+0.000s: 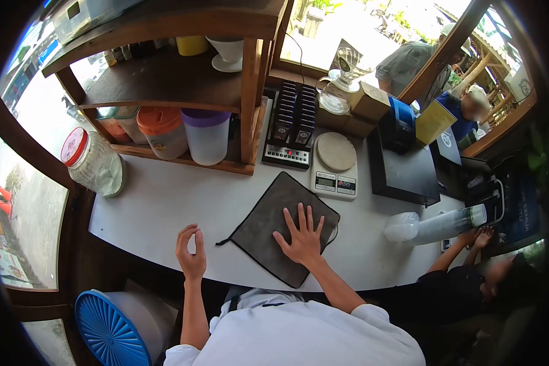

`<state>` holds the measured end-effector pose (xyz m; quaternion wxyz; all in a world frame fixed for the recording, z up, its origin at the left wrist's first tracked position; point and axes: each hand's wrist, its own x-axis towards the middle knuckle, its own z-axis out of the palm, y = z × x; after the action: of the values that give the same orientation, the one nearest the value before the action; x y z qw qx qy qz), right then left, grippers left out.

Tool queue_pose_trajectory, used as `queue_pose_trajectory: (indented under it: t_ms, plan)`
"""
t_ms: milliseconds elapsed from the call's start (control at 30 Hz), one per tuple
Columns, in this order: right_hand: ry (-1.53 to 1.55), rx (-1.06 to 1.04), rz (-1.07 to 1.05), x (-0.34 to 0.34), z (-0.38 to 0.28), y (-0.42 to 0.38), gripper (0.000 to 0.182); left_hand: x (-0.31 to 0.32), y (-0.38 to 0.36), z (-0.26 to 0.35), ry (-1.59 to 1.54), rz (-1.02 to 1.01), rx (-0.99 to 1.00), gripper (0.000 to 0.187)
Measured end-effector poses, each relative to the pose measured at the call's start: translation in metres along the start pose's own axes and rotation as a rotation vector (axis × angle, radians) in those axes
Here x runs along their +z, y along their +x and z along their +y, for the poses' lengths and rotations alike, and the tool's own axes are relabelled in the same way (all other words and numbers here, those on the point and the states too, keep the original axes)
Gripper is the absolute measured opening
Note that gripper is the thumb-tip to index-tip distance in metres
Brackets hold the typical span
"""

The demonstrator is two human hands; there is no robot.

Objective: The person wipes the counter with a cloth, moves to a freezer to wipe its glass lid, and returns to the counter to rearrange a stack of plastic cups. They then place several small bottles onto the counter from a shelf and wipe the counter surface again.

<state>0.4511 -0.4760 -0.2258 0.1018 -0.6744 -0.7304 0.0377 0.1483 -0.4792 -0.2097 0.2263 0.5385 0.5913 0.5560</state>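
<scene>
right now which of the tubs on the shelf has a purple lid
The translucent tub at the right end of the bottom shelf, beside the orange-lidded one; only its lid is purple.

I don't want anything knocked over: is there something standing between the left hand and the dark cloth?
Nothing visible stands between the left hand and the dark cloth; only the cloth's short strap points that way. The kitchen scale sits beyond the cloth, outside that path.
</scene>
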Motion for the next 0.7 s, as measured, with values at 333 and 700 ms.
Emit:
queue_pose_trajectory:
  t_ms: [333,700]
  plan:
    - [0.339,-0.315,0.129,-0.001,-0.023,0.002,0.067,-0.009,0.03,0.006,-0.073,0.019,0.011,0.011]
    - [0.27,0.104,0.306,0.012,-0.073,0.006,0.04,-0.069,0.278,0.06,0.274,0.244,0.603,0.019]
